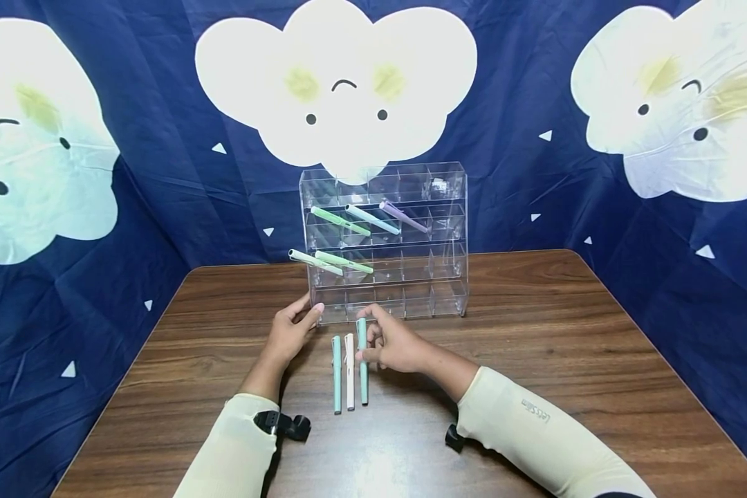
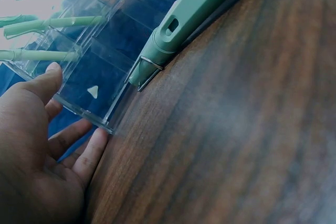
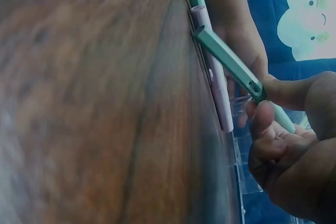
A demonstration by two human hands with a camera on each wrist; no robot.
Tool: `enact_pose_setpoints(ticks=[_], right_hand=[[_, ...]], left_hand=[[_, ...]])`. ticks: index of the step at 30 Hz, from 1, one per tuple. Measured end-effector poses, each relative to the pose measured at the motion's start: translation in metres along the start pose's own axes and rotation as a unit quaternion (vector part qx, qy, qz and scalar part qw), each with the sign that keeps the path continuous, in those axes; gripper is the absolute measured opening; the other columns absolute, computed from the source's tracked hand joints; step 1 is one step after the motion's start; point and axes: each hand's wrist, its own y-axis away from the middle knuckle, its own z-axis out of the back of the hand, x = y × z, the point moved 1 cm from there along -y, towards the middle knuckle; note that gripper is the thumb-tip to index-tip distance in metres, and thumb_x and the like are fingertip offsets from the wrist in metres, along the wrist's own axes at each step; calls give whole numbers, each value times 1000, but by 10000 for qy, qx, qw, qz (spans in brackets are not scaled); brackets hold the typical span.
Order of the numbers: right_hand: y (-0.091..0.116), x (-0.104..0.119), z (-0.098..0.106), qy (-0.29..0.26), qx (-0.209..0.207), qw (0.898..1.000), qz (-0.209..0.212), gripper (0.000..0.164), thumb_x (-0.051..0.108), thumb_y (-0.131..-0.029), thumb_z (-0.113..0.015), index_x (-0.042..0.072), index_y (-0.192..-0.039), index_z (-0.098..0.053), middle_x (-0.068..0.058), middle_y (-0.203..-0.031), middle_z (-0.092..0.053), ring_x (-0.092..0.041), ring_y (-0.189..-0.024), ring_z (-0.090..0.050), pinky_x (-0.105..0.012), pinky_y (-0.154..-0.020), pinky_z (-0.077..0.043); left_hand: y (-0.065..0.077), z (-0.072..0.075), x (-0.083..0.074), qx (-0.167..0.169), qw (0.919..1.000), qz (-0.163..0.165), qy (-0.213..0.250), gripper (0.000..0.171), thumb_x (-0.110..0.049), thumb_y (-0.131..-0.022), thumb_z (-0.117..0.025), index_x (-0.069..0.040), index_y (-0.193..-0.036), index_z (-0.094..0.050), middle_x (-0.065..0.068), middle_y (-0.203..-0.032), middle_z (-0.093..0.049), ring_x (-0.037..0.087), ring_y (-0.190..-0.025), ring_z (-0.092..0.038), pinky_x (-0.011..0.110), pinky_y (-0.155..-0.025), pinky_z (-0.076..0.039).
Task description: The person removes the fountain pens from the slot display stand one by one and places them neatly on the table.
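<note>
A teal pen (image 1: 362, 360) is pinched by the right hand (image 1: 393, 344), its far end lifted off the worktop (image 1: 535, 360). Just left of it, a white pen (image 1: 349, 370) and another teal pen (image 1: 337, 373) are laid. The clear rack (image 1: 386, 242) is touched at its corner by the left hand (image 1: 289, 332), fingers loose.

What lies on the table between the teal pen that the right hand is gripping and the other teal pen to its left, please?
A white pen lies between the gripped teal pen and the left teal pen, parallel to both; the head view shows it.
</note>
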Motion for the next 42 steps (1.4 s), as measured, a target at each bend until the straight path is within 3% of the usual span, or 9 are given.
enact_pose_setpoints(ticks=[14,22,29,37,42], right_hand=[[-5,-14,0,92,218,9997,45,67,-1,-95,-80,-8,-149,-40,-3,-80,-59,-11,-62,-51,-18,-56,-45],[-8,-21,-3,-225,284,9988,-339,69,1,-96,-81,-6,-151,-39,-1,-80,-59,-11,-59,-49,-20,-53,-42],[-12,-28,-3,-516,281,9967,-567,70,0,-92,-82,-5,-149,-42,-1,-77,-61,-11,-56,-48,-21,-51,-42],[-16,-30,-3,-419,291,9960,-733,69,3,-91,-84,-4,-149,-47,0,-74,-62,-13,-52,-50,-24,-50,-44],[-16,-32,-3,-378,269,9959,-772,68,1,-91,-84,-4,-149,-48,-1,-74,-63,-12,-52,-50,-23,-49,-44]], left_hand=[[0,0,0,26,9999,97,7,57,-23,-108,-72,-11,-162,-54,24,-154,-63,-7,-102,-66,12,-86,-61],[0,1,1,10,9999,94,-100,58,-26,-109,-71,-11,-162,-53,24,-154,-63,0,-106,-67,11,-86,-60],[-1,0,1,-26,10000,84,-40,57,-24,-109,-72,-11,-161,-54,25,-153,-64,-4,-102,-66,11,-85,-60],[0,-1,1,-3,9999,124,-15,56,-23,-109,-72,-10,-161,-54,25,-154,-63,-6,-101,-66,11,-85,-60],[0,0,2,-7,9999,156,-8,57,-23,-109,-72,-11,-161,-54,24,-155,-62,0,-107,-67,12,-86,-61]])
